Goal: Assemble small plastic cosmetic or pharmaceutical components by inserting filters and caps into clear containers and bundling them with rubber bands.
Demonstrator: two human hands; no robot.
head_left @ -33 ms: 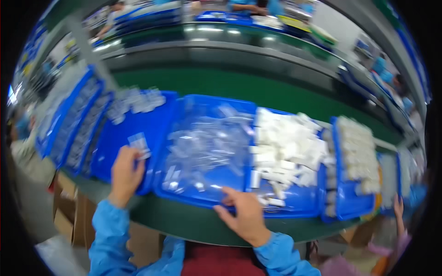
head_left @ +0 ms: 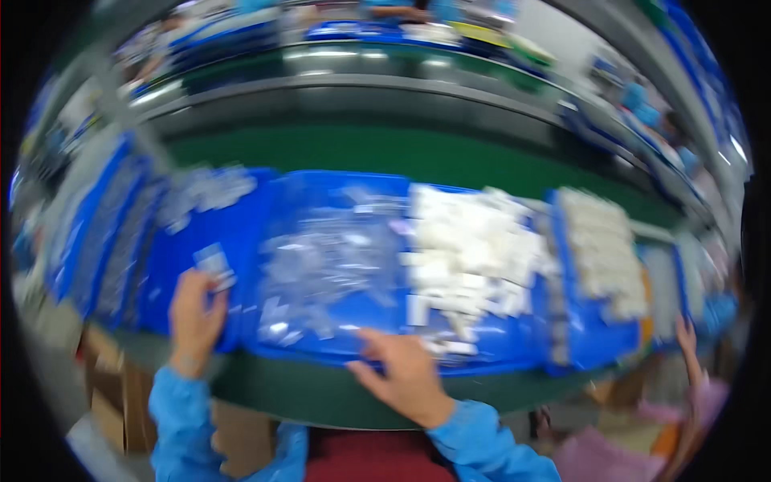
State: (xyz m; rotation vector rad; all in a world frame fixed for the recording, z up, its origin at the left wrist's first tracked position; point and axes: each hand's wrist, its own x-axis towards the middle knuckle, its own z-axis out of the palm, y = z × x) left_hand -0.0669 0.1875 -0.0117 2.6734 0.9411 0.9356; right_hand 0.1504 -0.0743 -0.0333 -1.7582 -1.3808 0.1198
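Observation:
My left hand [head_left: 196, 315] is over the front of the left blue tray [head_left: 181, 253], its fingertips closed on a small clear plastic piece [head_left: 213, 263]. More clear pieces [head_left: 217, 186] lie at the back of that tray. My right hand [head_left: 405, 371] hovers by the front rim of the middle blue tray [head_left: 373, 317], thumb and forefinger apart, with nothing seen between them. Loose clear plastic parts [head_left: 329, 253] are spread through the middle tray. Beside it, a blue tray [head_left: 514, 341] holds a heap of white block-like parts [head_left: 470, 241]. Motion blur hides fine detail.
Stacked blue trays [head_left: 92, 233] stand at the far left. Rows of off-white parts [head_left: 602, 249] fill a tilted tray on the right. Behind runs a green surface [head_left: 321, 145] with a metal rail. Another person's hand [head_left: 687, 333] shows at the right edge; cardboard boxes [head_left: 120, 394] sit below left.
The whole view has shifted, so the trays and both hands appear farther left in the picture. My left hand still holds the clear piece; the right keeps its spread fingers.

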